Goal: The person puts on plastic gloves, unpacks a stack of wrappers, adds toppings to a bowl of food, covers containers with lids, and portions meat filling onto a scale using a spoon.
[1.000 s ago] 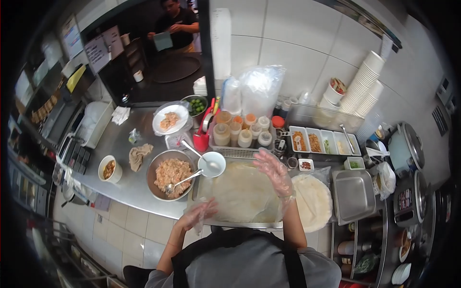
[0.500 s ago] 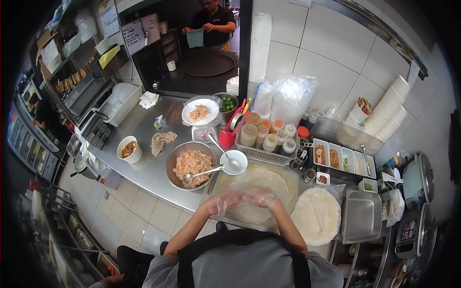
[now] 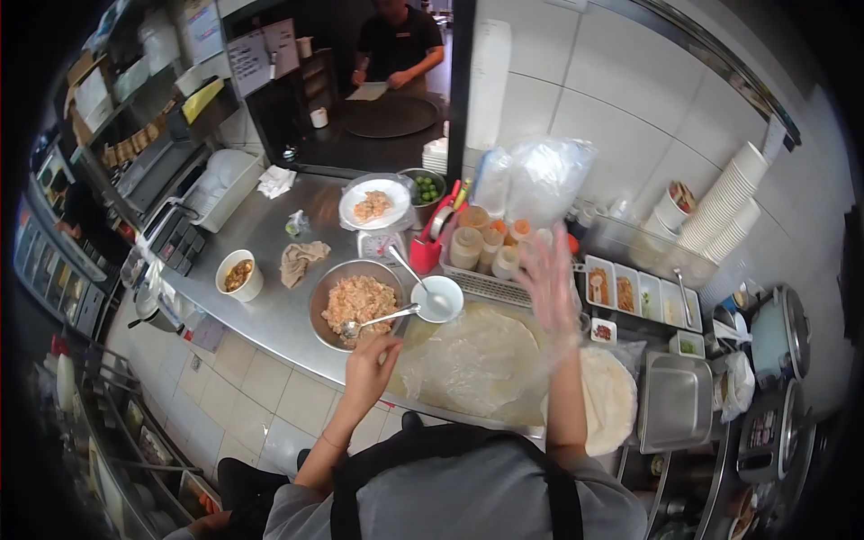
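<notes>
My left hand [image 3: 369, 371] looks bare, its fingers curled together with nothing visible in them, beside the near rim of a steel bowl [image 3: 317, 326] of chopped pinkish filling [image 3: 362, 301]. A spoon [image 3: 385, 317] rests in that filling. My right hand [image 3: 549, 283], in a clear plastic glove and blurred by motion, is raised with fingers spread in front of the squeeze bottles [image 3: 467, 247]. Between my arms, a thin round dough sheet [image 3: 495, 346] lies on a board [image 3: 504, 409]. Crumpled clear plastic [image 3: 436, 360] seems to lie over the sheet's left part.
A stack of round dough sheets [image 3: 607, 405] lies right of the board, near a steel pan [image 3: 675, 405]. Behind the board stand a white bowl [image 3: 438, 301] and a topping tray [image 3: 661, 292]. A co-worker [image 3: 400, 49] stands beyond the pass-through window.
My hands have moved apart from over the dough sheet. The left, gloved before, now looks bare near the steel bowl; the right has risen toward the bottles. Clear plastic now shows on the sheet.
</notes>
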`<state>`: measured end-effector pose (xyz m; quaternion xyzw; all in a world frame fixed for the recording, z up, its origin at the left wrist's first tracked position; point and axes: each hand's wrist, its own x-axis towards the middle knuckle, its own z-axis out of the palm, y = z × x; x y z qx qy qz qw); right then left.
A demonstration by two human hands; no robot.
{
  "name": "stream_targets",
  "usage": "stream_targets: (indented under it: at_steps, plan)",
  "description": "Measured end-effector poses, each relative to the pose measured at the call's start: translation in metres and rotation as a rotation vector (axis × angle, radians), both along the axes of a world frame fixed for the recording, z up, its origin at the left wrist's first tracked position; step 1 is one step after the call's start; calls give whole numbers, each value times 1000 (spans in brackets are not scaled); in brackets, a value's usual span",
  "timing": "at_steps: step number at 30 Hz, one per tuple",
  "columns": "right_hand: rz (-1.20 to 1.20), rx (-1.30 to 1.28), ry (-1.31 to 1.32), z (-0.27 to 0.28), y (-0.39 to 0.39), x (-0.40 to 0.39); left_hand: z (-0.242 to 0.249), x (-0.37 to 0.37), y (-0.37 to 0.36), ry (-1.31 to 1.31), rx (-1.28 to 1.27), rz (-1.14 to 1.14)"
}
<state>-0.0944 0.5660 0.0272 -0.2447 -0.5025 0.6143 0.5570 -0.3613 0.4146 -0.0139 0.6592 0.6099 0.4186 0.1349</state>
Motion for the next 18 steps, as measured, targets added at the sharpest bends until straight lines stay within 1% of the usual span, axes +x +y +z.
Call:
stream_targets:
  at_steps: [1,3,4,6,10,13,16,18]
  plan:
    - [-186,30,158,9,6,-14,11,14,12,37,157,-39]
    - [-362,37,345,22,17,-35,26,46,30,90,475,-128]
    - [-444,52,443,25,19,-44,31,61,34,76,471,-150]
    - [-492,13,544,29,19,-63,43,84,41,62,476,-175]
    - [-463,-30,671,23,20,-77,52,99,57,69,554,-167]
    - [-443,-26,641,18,20,-79,53,99,68,-206,498,-254]
    - [-440,3,626,12,22,-80,55,98,78,31,587,-249]
    - [-430,0,630,12,22,-80,53,100,79,117,596,-227]
